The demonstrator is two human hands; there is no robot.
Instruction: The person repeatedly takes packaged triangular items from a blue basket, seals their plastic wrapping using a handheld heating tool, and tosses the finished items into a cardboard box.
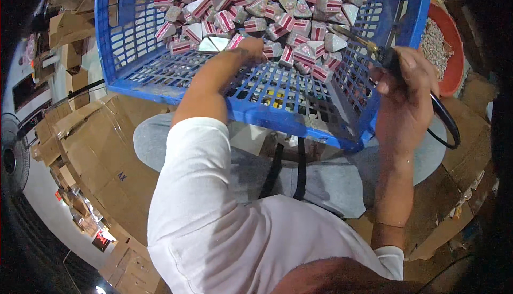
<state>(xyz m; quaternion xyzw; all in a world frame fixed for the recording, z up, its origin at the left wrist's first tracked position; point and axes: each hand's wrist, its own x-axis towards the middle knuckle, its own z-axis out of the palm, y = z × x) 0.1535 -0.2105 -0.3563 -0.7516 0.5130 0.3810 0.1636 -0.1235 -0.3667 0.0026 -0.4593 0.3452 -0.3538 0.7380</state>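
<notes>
A blue plastic crate [101, 37], tilted toward me, holds a heap of small cake-slice-shaped pieces [227, 21] with pink-and-white striped sides. My left hand [248, 51] reaches into it at the heap's near edge. Its fingers are curled down among the pieces; what they grip is hidden by the back of the hand. At the crate's right wall, my right hand [406, 77] is closed round the black handle of what looks like an air blow gun [368, 44]. The gun's thin brass-coloured nozzle points left over the pieces. A black hose [451, 120] loops below that hand.
Right of the crate stands a red basin [454, 43] filled with small pale bits [435, 48]. Flattened cardboard [101, 149] covers the floor at left, and more cardboard [454, 171] lies at right. A fan [13, 157] stands at the far left edge.
</notes>
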